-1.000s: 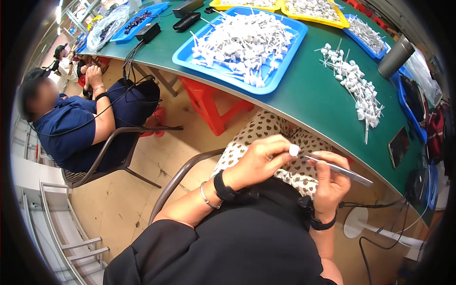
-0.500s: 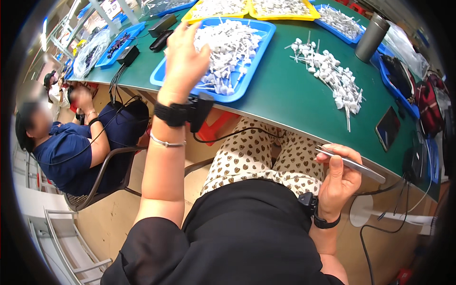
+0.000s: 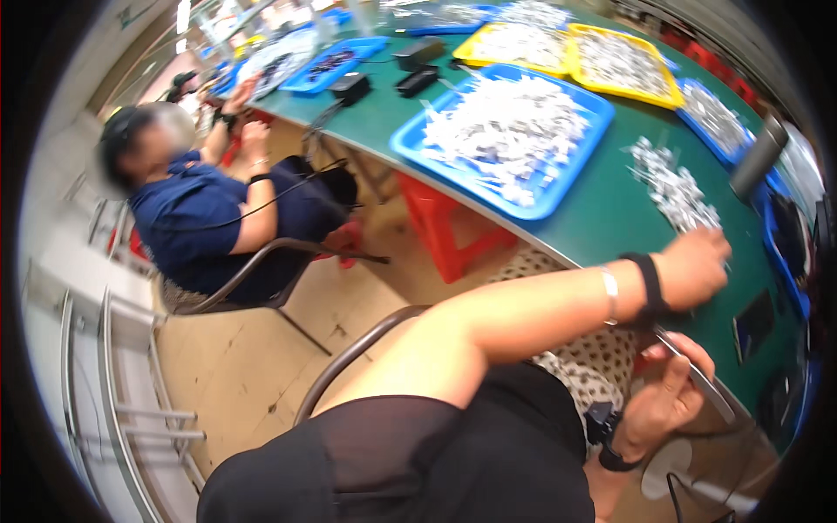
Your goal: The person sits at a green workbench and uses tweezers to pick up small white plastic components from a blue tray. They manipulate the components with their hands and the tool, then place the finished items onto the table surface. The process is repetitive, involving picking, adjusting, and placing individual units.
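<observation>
My left hand (image 3: pixel 693 272) reaches across to the right, at the near end of a loose pile of small white plastic parts (image 3: pixel 676 187) with thin stems. Its fingers are curled and partly smeared by motion; what they hold, if anything, is hidden. Below it, past the table's edge, my right hand (image 3: pixel 663 405) is closed on metal tweezers (image 3: pixel 711 392), with the tips pointing up and left. A blue tray (image 3: pixel 586 167) heaped with more of the white parts stands to the left of the pile.
Two yellow trays (image 3: pixel 571 63) and another blue tray (image 3: pixel 728 157) of parts stand farther back. A grey cylindrical bottle (image 3: pixel 760 159) and a dark phone (image 3: pixel 754 327) are on the right. At left a person in dark blue (image 3: pixel 192 209) sits by a red stool (image 3: pixel 440 227).
My left hand has moved from above the blue tray rightward to the white pile. The view has swung, shifting the table to the right. My right hand still grips the tweezers.
</observation>
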### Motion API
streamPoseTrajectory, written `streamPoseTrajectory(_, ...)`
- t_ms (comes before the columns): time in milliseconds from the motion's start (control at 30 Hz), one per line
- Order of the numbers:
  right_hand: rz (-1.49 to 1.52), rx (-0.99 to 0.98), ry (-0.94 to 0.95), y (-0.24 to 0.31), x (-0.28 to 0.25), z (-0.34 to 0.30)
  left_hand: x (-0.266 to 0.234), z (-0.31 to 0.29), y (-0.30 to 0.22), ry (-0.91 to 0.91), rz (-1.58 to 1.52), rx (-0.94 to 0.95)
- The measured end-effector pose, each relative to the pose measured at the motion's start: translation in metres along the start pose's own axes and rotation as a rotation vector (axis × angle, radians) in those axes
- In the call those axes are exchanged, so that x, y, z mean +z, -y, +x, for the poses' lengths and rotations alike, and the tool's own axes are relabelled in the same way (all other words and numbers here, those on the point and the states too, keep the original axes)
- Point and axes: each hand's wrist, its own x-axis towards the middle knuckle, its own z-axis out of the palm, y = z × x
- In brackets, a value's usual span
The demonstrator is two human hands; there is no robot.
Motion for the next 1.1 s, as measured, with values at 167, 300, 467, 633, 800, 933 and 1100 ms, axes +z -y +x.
streamPoseTrajectory(167, -0.04, 0.024, -0.004, 0.003, -0.005, -0.002, 0.032, 0.011, -0.002, 0.181, 0.16, -0.137)
streamPoseTrajectory(300, -0.024, 0.041, 0.003, 0.005, -0.002, -0.001, 0.019, 0.007, 0.031, 0.304, 0.163, -0.3)
streamPoseTrajectory(467, -0.017, 0.065, -0.011, 0.001, 0.005, -0.004, -0.047, 0.002, 0.056, 0.376, -0.013, -0.351)
streamPoseTrajectory(633, 0.11, 0.051, 0.051, 0.006, 0.016, -0.002, -0.066, -0.008, 0.088, 0.3, -0.13, -0.536)
streamPoseTrajectory(800, 0.012, 0.114, 0.011, 0.002, 0.013, -0.005, -0.067, -0.011, 0.097, 0.095, -0.07, -0.61)
streamPoseTrajectory(933, -0.096, 0.132, 0.018, -0.014, -0.012, -0.007, -0.054, 0.003, 0.092, -0.118, -0.016, -0.717)
streamPoseTrajectory(1100, 0.001, 0.201, 0.005, -0.02, -0.013, 0.002, -0.057, -0.005, 0.098, -0.36, -0.48, -0.744)
